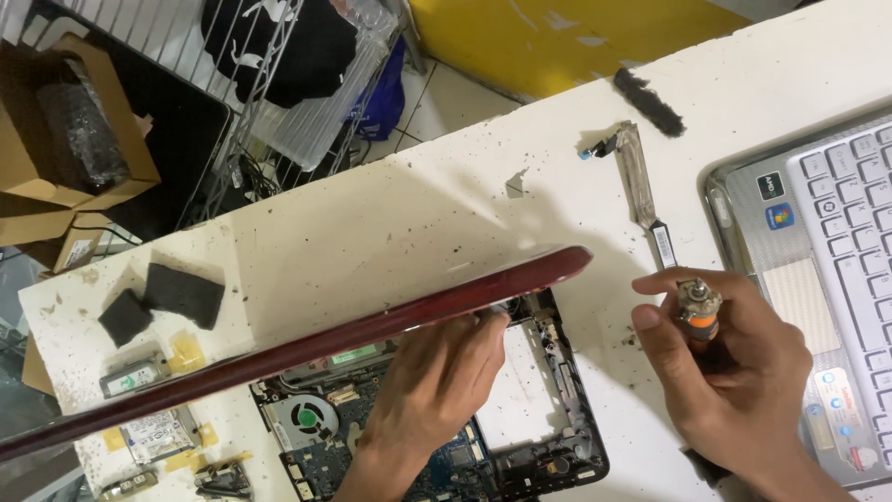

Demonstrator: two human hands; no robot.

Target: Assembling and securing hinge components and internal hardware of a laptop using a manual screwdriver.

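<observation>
While my left hand (437, 372) pinched the red lid (307, 349) above the open laptop (520, 418) near the bench's front edge, my right hand (734, 372) curled around a screwdriver (697, 307).

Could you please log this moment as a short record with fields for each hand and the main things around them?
Left hand: lifts the edge of a dark red laptop cover
Right hand: grips a screwdriver, handle end up
Under cover: opened laptop base with fan exposed
Right edge: silver laptop, keyboard showing
Surface: speckled white table
Loose parts: two black foam pads, flat ribbon cable
</observation>
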